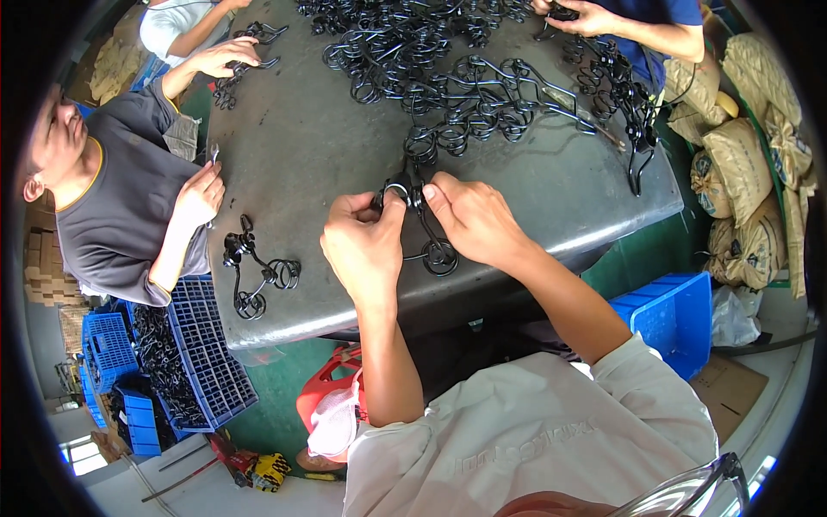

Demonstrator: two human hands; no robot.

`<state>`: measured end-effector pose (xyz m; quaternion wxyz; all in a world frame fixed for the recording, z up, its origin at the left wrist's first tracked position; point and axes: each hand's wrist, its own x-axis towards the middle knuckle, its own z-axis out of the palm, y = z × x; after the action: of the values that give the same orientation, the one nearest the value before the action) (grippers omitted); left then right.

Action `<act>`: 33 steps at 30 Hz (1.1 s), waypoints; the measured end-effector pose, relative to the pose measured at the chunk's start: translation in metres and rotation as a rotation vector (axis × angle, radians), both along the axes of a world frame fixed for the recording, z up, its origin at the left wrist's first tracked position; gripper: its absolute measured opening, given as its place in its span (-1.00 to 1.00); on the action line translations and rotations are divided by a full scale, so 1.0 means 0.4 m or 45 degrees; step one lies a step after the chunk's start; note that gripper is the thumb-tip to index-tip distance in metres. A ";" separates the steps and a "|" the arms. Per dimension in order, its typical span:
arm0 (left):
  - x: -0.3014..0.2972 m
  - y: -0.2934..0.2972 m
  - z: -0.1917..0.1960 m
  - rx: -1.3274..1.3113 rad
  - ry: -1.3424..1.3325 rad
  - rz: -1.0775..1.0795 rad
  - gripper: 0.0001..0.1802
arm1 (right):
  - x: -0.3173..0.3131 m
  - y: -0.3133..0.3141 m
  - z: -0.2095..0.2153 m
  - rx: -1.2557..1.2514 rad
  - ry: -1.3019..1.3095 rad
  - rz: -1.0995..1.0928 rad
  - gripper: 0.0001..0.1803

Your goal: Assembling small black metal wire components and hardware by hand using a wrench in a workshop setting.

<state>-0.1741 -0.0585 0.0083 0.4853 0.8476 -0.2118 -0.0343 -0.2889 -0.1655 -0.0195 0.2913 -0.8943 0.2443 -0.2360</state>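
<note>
A black bent-wire part with coiled loops (441, 258) is between my hands, near the front edge of the metal table (508, 250). My left hand (369, 246) is closed in a pinch on its upper end, beside a shiny curved piece at the thumb. My right hand (475, 220) is closed too, with thumb and curled fingers against the part's right side. The fingers hide just where each grip meets the wire. Beyond my hands, a heap of similar black wire parts (388, 52) trails toward me.
One similar wire part (250, 267) lies at the table's left. A co-worker on the left (129, 189) holds a small metal tool; another on the right (655, 34) handles parts. Blue crates (211, 353) stand at lower left, a blue bin (668, 323) and sacks (745, 172) right.
</note>
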 end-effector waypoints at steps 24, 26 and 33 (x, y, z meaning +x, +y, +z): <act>0.005 0.006 -0.015 -0.061 0.000 -0.054 -0.68 | -0.017 -0.020 0.000 0.014 -0.226 0.191 -0.73; 0.006 0.004 -0.017 -0.084 -0.011 -0.079 -0.68 | -0.011 -0.016 -0.011 0.043 -0.203 0.163 -0.73; 0.007 0.019 -0.014 -0.083 0.037 -0.115 -0.63 | -0.005 -0.009 -0.008 0.279 -0.141 0.075 -0.72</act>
<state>-0.1712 -0.0510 0.0026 0.5136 0.8204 -0.2438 -0.0618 -0.2908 -0.1692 -0.0229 0.4070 -0.8496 0.2257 -0.2482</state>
